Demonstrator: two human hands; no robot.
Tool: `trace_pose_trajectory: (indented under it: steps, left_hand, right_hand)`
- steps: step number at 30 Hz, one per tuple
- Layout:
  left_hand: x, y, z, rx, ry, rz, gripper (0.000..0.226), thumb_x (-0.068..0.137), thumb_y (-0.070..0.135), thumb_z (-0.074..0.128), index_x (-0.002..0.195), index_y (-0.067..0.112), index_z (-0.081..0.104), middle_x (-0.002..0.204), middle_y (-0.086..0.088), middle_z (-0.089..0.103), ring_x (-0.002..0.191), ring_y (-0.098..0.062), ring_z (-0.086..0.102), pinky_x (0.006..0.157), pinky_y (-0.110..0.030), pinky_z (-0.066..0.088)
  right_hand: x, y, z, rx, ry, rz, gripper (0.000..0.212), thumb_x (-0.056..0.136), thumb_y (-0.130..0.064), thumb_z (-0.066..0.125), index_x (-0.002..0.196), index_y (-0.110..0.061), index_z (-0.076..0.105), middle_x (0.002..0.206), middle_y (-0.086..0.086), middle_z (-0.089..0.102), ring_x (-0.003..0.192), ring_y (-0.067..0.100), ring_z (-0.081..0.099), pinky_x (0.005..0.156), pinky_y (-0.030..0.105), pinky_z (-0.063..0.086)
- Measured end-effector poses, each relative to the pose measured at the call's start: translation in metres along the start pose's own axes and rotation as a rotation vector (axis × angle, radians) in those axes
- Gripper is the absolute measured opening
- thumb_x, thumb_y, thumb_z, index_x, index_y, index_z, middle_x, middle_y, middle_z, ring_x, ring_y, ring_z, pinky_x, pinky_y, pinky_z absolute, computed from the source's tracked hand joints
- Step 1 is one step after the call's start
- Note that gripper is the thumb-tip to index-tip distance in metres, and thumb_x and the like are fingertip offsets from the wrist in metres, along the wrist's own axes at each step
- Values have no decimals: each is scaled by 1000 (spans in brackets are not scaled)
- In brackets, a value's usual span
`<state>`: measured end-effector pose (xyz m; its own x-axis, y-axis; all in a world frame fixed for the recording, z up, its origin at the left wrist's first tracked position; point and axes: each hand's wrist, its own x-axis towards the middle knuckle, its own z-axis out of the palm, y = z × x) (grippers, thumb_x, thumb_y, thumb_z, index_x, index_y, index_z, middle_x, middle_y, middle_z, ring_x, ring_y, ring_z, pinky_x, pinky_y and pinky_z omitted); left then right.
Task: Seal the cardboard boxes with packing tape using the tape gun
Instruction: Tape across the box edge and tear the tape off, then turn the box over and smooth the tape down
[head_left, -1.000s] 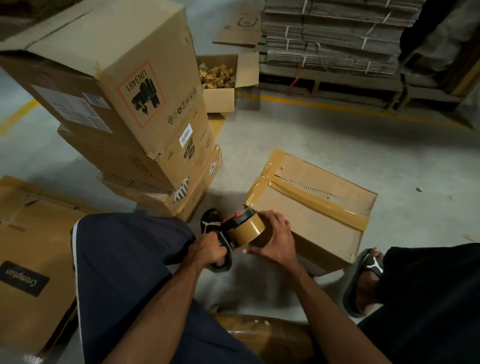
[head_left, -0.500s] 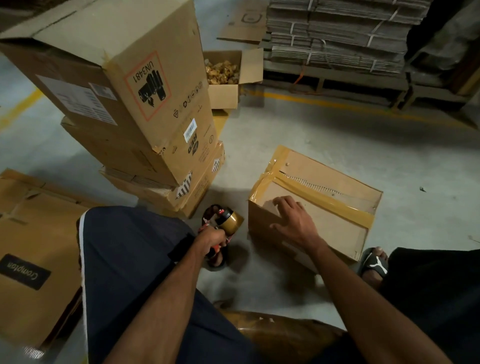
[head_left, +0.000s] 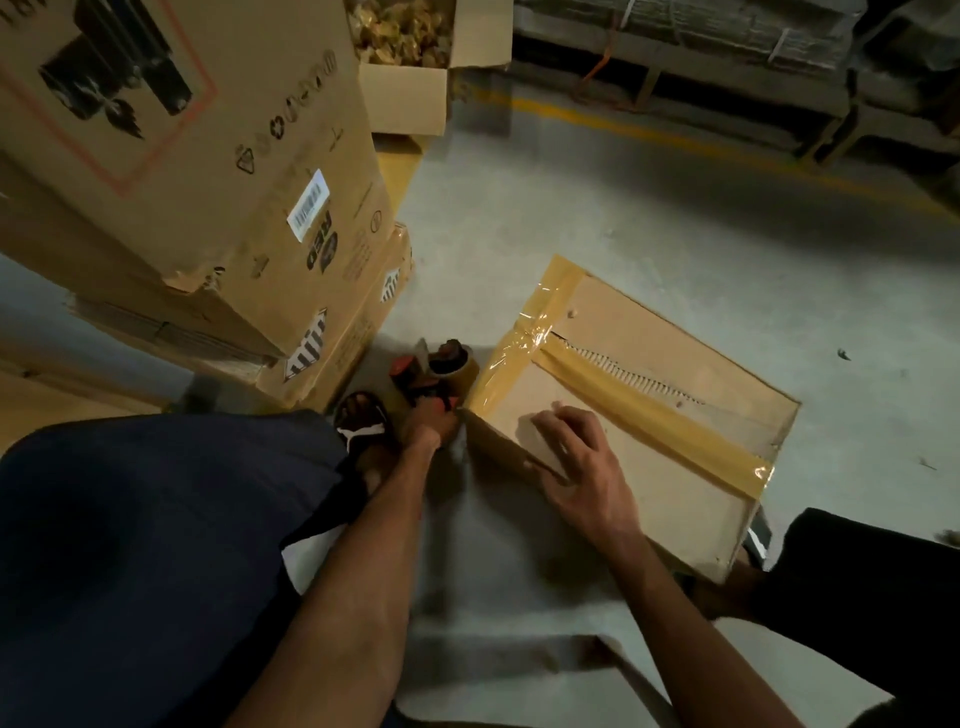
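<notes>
While the left hand (head_left: 428, 423) is clenching its grip around the tape gun (head_left: 439, 371) handle, the roll is sitting just above that grip, touching the box (head_left: 623, 415) corner. The right hand (head_left: 582, 462) is pressing the lid, fingers loosely bent. Cardboard looks light, likely sliding; brace near the seam.

An open carton of yellowish scraps (head_left: 400, 26) sits at the upper middle. Strapped bundles of flat cardboard (head_left: 701, 26) lie on a pallet at upper right, behind a yellow floor line (head_left: 727, 156).
</notes>
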<state>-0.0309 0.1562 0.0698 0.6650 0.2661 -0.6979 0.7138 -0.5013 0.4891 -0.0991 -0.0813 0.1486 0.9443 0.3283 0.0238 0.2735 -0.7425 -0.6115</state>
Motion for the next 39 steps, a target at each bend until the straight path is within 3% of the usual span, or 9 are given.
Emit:
trace_pose_trajectory:
  steps: [3,8,14,18,23,27,32,36,39]
  left_hand:
    - [4,4,21,29,-90,26,30,102,12,53,122,-9,60,124,-29,62,117,-44,59,93,-45,46]
    - [27,-33,71,-36,-118,-20,85,75,53,48,147,9,41,130,-21,62,114,-42,60,97,-47,51]
    - [-39,6,50,-700,63,-56,22,98,29,53,97,18,71,111,-22,71,95,-34,66,86,-39,51]
    - [-110,34,11,-672,164,135,19,101,34,57,112,18,58,98,-9,65,93,-33,62,84,-38,46]
    - [-147,51,3,-202,33,185,33,92,17,67,119,18,49,103,1,63,99,-26,65,83,-35,53]
    - [-169,60,17,-152,85,214,49,91,6,59,137,11,43,119,-8,64,105,-28,62,82,-28,46]
    - [-165,69,22,-210,68,307,39,88,4,59,126,13,56,116,-3,67,107,-23,64,90,-32,53]
    - [-157,76,18,-172,21,380,38,91,-2,58,123,18,50,105,1,65,90,-13,62,70,-21,50]
    - [-138,82,18,-230,82,305,42,91,7,61,131,14,51,95,-3,67,84,-19,66,71,-35,55]
  right_hand:
    - [4,-1,7,11,53,84,60,88,-29,81,142,-21,57,146,5,44,136,26,48,102,37,52]
    - [3,-24,26,26,148,254,60,89,-33,78,144,-20,57,145,2,43,136,23,47,107,34,48]
    - [12,-67,44,253,271,368,47,89,-33,75,132,-20,61,132,0,46,121,19,51,104,38,50]
    - [14,-54,-1,166,278,290,30,96,-29,66,124,-19,65,127,0,52,112,17,55,93,44,55]
    - [2,21,-82,-315,155,561,62,93,-24,65,150,-18,41,151,25,37,142,46,36,116,61,28]
    - [-18,54,-109,-157,-97,676,68,101,-39,58,157,-21,22,140,24,46,124,45,53,105,59,45]
    - [-42,56,-115,-100,-40,736,72,95,-44,65,149,-12,30,133,21,52,119,44,57,97,53,52]
    - [-59,53,-111,-101,-23,811,71,89,-57,66,135,-10,39,125,16,60,110,38,62,88,47,53]
    - [-55,53,-107,-50,65,818,65,93,-56,64,130,-6,44,128,18,59,113,38,60,90,45,50]
